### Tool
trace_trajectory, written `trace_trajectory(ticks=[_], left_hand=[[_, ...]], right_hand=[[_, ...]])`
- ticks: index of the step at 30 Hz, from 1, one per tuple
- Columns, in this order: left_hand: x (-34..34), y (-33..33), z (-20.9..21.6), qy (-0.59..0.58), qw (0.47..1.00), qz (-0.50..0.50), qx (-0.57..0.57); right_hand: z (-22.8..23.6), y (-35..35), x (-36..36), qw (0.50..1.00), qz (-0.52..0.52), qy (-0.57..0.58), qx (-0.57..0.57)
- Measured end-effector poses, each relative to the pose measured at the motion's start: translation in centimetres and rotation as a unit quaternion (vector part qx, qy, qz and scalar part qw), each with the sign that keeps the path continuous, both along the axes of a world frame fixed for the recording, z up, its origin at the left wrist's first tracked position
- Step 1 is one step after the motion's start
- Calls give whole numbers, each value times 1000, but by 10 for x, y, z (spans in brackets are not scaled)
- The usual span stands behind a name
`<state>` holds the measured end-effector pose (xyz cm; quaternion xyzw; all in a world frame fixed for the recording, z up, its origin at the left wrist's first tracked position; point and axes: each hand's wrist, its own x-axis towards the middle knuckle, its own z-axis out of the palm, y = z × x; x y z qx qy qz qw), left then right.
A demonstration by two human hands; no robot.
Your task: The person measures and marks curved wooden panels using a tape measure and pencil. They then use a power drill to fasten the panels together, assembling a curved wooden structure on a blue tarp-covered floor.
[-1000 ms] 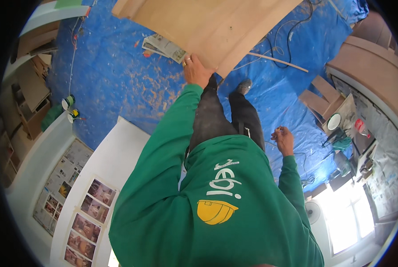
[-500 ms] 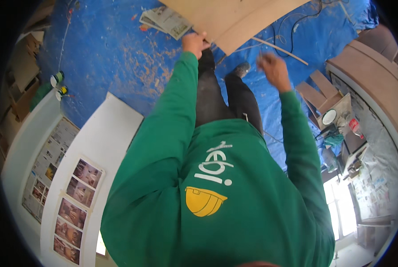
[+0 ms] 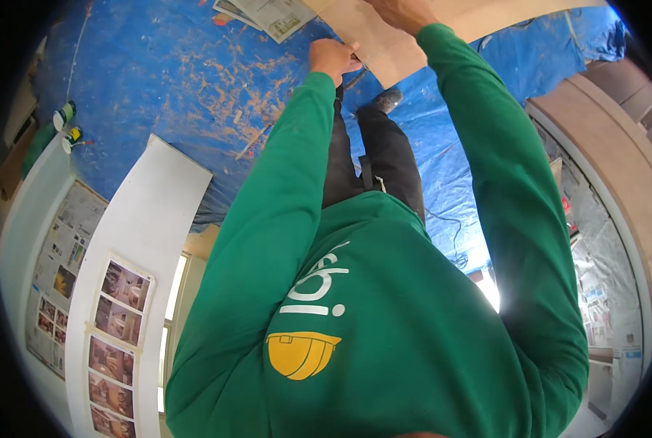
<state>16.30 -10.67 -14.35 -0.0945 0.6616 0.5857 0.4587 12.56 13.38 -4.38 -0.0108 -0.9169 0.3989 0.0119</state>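
A light brown wooden board (image 3: 406,51) lies across the top of the view, above a blue floor sheet. My left hand (image 3: 334,58) is closed on the board's near lower edge, at the end of a green sleeve. My right hand (image 3: 401,10) rests higher up on the board's face, fingers pressed onto it, partly cut off by the frame's top. Both arms stretch forward from my green sweatshirt (image 3: 355,321). My dark trousers and one shoe (image 3: 384,99) show below the board.
A blue floor sheet (image 3: 172,80) smeared with orange-brown marks covers the ground. Newspapers (image 3: 267,14) lie by the board. A thin stick (image 3: 254,141) rests on the sheet. Small cans (image 3: 64,117) stand at left, near a white panel (image 3: 143,219) with taped pages. Brown curved furniture (image 3: 618,146) is at right.
My right hand rose from beside my thigh up to the board and now rests on it. My left hand stayed on the board's edge. The view has moved closer over the board.
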Motion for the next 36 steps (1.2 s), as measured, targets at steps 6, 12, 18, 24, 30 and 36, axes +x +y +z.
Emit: trace_trajectory(ticks=[6, 12, 18, 24, 30, 36], left_hand=[[-16, 26, 87, -141, 987, 75, -36], [-11, 27, 78, -141, 985, 81, -52], [-12, 32, 95, -130, 982, 98, -94], [-17, 20, 93, -126, 990, 54, -44], [-23, 27, 106, -97, 992, 47, -61], [-39, 36, 107, 6, 989, 76, -130]], right_hand=[[-5, -18, -33, 982, -142, -122, 7], [-11, -27, -5, 964, -263, -51, 2], [48, -28, 140, 862, -484, -85, -127], [45, -60, 227, 803, -484, -233, -260], [-6, -57, 176, 904, -356, -104, -215], [-2, -47, 136, 871, -371, -247, -208]])
